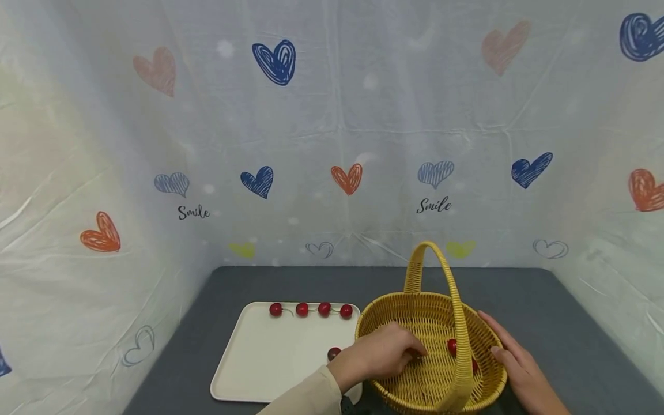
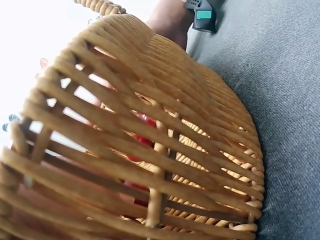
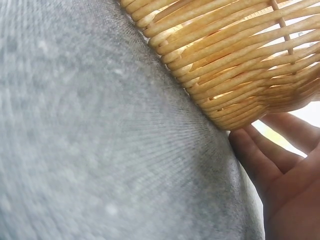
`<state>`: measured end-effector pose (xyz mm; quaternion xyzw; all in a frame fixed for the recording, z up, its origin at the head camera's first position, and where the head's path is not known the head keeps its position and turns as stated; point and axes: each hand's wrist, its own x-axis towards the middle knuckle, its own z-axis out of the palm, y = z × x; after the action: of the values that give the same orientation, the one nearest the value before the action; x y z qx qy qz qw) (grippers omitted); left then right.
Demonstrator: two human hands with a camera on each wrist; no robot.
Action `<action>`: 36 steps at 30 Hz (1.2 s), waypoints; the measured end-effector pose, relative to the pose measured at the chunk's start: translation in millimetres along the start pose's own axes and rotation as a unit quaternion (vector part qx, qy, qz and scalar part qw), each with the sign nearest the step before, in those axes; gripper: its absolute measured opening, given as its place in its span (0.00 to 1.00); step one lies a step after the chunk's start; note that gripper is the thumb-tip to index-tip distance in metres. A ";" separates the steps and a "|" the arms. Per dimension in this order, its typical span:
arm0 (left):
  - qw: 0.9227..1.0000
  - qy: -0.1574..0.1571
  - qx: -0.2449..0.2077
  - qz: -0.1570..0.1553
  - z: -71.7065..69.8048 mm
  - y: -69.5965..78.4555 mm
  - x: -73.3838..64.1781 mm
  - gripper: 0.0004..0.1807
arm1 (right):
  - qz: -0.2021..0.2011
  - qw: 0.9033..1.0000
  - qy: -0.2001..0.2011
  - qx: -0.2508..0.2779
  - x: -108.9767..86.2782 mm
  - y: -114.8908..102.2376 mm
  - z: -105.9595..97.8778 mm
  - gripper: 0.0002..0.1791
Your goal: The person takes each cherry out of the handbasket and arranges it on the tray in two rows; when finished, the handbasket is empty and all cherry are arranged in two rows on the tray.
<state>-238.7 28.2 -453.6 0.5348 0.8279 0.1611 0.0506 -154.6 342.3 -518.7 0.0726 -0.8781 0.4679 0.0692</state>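
My left hand reaches down inside a yellow wicker basket from its left side. Its fingers are bent, fingertips low over the woven bottom; I cannot tell whether they hold anything. Two red cherries, one a cherry by the handle, lie in the basket's right part. Through the weave, the left wrist view shows a red cherry. My right hand holds the basket's right side, thumb over the rim and fingers along the outside. In the right wrist view its fingers touch the lower wall.
Left of the basket lies a white tray. Several stemmed cherries, among them a cherry, line its far edge. A darker cherry sits by my left wrist. The dark grey table ends at a heart-printed curtain.
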 end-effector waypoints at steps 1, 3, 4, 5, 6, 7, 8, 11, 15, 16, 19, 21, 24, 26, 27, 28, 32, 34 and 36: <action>1.000 0.003 0.000 -0.001 -0.1 0.1 -0.4 0.14 | -0.003 1.000 0.000 0.001 0.0 -0.1 -0.1 0.31; 1.000 0.007 0.002 -0.004 0.5 -0.8 -0.6 0.13 | -0.004 1.000 0.001 0.000 -0.1 0.2 -0.4 0.31; 1.000 0.009 0.004 -0.005 0.9 -1.2 -0.7 0.13 | -0.003 1.000 0.000 0.000 -0.1 0.4 -0.5 0.31; 1.000 0.011 0.003 -0.006 1.6 -1.6 -0.8 0.13 | -0.003 1.000 0.000 0.001 -0.2 0.6 -0.5 0.31; 1.000 0.012 0.002 -0.007 2.0 -2.1 -0.8 0.12 | -0.003 1.000 0.000 0.003 -0.3 0.8 -0.5 0.31; 1.000 0.015 0.000 -0.008 2.6 -2.5 -0.9 0.12 | -0.002 1.000 -0.002 0.007 -0.4 1.0 -0.4 0.31; 1.000 0.017 -0.002 -0.009 2.8 -2.9 -1.2 0.12 | -0.004 1.000 -0.001 0.006 -0.5 1.3 -0.3 0.31; 0.999 0.027 -0.010 -0.013 3.2 -3.1 -2.2 0.12 | -0.014 1.000 0.001 0.016 -0.7 2.1 0.4 0.31; 0.998 0.046 -0.046 -0.020 3.3 -4.5 -3.5 0.13 | -0.025 0.999 0.004 0.020 -0.3 3.1 1.0 0.31; 0.997 0.051 -0.056 -0.020 3.1 -4.8 -3.8 0.14 | -0.027 0.999 0.005 0.018 -0.3 3.2 1.2 0.31; 0.994 0.070 -0.084 -0.006 1.8 -5.1 -4.7 0.15 | -0.023 1.000 0.004 0.017 -0.3 3.3 1.1 0.31; 0.991 0.088 -0.102 0.005 0.5 -4.8 -5.8 0.15 | -0.014 1.000 0.001 0.022 -0.6 3.0 0.9 0.31; 0.983 0.120 -0.135 0.018 -1.6 -4.3 -9.2 0.16 | 0.000 1.000 -0.005 0.030 -0.2 2.2 1.2 0.31; 0.977 0.144 -0.158 0.022 -2.7 -3.4 -12.4 0.16 | 0.005 0.999 -0.008 0.038 0.0 1.4 1.7 0.31; 0.973 0.157 -0.167 0.025 -3.4 -2.7 -14.3 0.17 | 0.008 0.999 -0.010 0.042 0.1 1.1 1.8 0.31; 0.969 0.166 -0.181 0.027 -4.4 -1.6 -16.4 0.17 | 0.011 0.999 -0.013 0.046 0.2 0.9 1.9 0.31; 0.946 0.189 -0.261 0.024 -11.0 4.0 -27.6 0.17 | 0.023 0.998 -0.017 0.055 0.8 0.9 1.9 0.31; 0.928 0.193 -0.318 0.019 -15.8 6.6 -34.8 0.18 | 0.023 0.998 -0.016 0.052 1.2 1.5 1.6 0.31; 0.908 0.196 -0.370 0.015 -20.5 8.4 -43.1 0.18 | 0.021 0.999 -0.013 0.046 1.6 2.4 1.3 0.31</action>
<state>-218.5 -11.9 -435.5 0.4476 0.6941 0.5583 0.0788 -156.7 342.5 -521.1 0.0630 -0.8576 0.5085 0.0440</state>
